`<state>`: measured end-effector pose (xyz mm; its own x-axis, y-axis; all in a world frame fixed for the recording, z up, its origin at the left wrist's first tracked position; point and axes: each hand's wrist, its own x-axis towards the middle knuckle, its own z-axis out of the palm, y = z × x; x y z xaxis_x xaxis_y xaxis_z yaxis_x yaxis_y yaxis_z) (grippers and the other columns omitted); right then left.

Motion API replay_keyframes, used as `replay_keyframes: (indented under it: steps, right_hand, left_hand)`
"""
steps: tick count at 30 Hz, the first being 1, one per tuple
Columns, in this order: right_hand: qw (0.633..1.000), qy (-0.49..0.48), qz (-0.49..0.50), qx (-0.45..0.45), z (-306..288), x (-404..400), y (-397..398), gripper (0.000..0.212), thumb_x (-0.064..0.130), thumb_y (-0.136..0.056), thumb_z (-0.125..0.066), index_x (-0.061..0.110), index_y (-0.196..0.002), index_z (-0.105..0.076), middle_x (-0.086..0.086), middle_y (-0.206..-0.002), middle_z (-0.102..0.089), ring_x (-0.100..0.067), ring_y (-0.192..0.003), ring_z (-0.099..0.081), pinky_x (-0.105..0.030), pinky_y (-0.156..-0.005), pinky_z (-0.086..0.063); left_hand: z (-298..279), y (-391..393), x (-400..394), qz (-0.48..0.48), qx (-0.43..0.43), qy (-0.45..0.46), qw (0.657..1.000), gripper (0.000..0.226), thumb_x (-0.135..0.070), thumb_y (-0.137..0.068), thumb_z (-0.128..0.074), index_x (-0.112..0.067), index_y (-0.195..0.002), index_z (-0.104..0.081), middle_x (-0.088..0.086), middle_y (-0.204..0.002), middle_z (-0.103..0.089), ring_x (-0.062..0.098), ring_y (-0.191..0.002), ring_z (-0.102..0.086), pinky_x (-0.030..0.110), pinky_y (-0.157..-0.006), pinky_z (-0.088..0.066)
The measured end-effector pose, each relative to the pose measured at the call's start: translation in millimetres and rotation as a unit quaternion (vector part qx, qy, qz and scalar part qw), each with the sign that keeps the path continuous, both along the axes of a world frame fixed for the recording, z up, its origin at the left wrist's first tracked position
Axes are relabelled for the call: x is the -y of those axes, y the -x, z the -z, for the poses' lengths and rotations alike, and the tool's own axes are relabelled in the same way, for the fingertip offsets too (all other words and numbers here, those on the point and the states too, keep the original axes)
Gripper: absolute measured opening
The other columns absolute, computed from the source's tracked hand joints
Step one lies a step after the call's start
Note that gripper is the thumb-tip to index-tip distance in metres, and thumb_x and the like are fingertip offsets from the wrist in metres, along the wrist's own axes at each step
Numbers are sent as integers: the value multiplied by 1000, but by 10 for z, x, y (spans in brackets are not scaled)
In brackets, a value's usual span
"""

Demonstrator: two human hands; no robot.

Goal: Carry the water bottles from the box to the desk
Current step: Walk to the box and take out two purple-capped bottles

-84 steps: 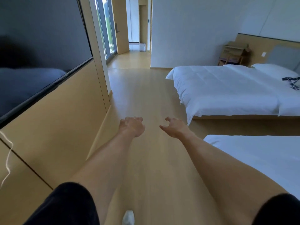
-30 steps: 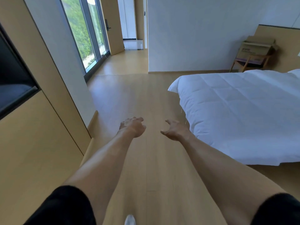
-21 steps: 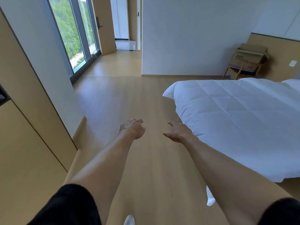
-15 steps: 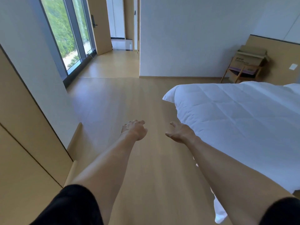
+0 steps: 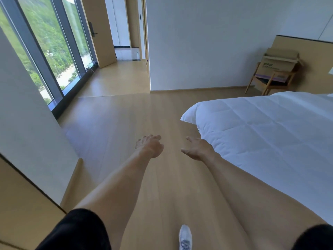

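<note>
Both my arms stretch out over the wooden floor. My left hand (image 5: 150, 146) hangs with loosely curled fingers and holds nothing. My right hand (image 5: 197, 147) is spread, palm turned inward, also holding nothing. A brown cardboard box (image 5: 278, 60) with its flaps up sits on a wooden chair (image 5: 270, 83) at the far right, against the wall by the headboard. No water bottles show, and the desk is out of view.
A bed with a white duvet (image 5: 270, 134) fills the right side, its corner close to my right hand. Tall windows (image 5: 50, 44) line the left wall, and a hallway (image 5: 124, 51) opens ahead. My white shoe (image 5: 185, 237) steps on the floor.
The view has advanced along the floor past the dark screen and wood panelling; the window, bed corner and box on the chair are nearer. Both hands stay out front, holding nothing.
</note>
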<state>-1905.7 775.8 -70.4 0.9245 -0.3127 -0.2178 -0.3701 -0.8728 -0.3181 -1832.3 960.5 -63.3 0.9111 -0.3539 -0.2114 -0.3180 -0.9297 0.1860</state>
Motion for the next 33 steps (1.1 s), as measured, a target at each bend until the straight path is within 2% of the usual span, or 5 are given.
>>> replay_keyframes:
  steps: [8, 12, 19, 22, 33]
  right_hand:
    - [1000, -12, -17, -5, -56, 719, -1730, 71, 54, -93, -53, 29, -155, -31, 3, -157, -39, -24, -143, -39, -39, -110, -39]
    - [1000, -16, -24, -12, -96, 1043, -2535, 70, 54, -92, -51, 30, -155, -31, 2, -156, -42, -24, -140, -43, -39, -105, -41]
    - [999, -7, -38, -27, -32, 1343, -3605, 69, 52, -93, -51, 28, -155, -31, -2, -154, -43, -25, -140, -41, -39, -107, -42]
    - [999, -4, -28, -29, -9, 1495, -4014, 67, 50, -92, -51, 29, -153, -34, -3, -150, -48, -26, -136, -46, -38, -100, -44]
    - [998, 27, 35, -43, -32, 2021, -5935, 61, 47, -94, -52, 30, -151, -36, -1, -148, -50, -27, -135, -46, -38, -101, -42]
  left_hand:
    - [-160, -1648, 720, -14, 19, -6, 1000, 51, -47, -102, -44, -33, -151, -40, 3, -156, -42, 27, -142, -39, 42, -114, -31]
    - [-251, -2415, 1061, -28, 30, -4, 999, 51, -48, -102, -44, -33, -150, -41, 2, -155, -43, 27, -141, -39, 42, -114, -31]
    - [-166, -3483, 1409, -32, 26, -20, 999, 51, -49, -102, -44, -33, -151, -40, 1, -155, -43, 26, -142, -39, 42, -115, -31]
    - [-91, -3961, 1552, -24, 25, -17, 999, 52, -50, -102, -43, -33, -151, -40, 2, -154, -44, 26, -142, -39, 41, -115, -31]
    - [180, -6326, 2161, 34, 17, 17, 999, 50, -47, -101, -45, -36, -150, -41, 0, -151, -45, 27, -140, -39, 44, -112, -29]
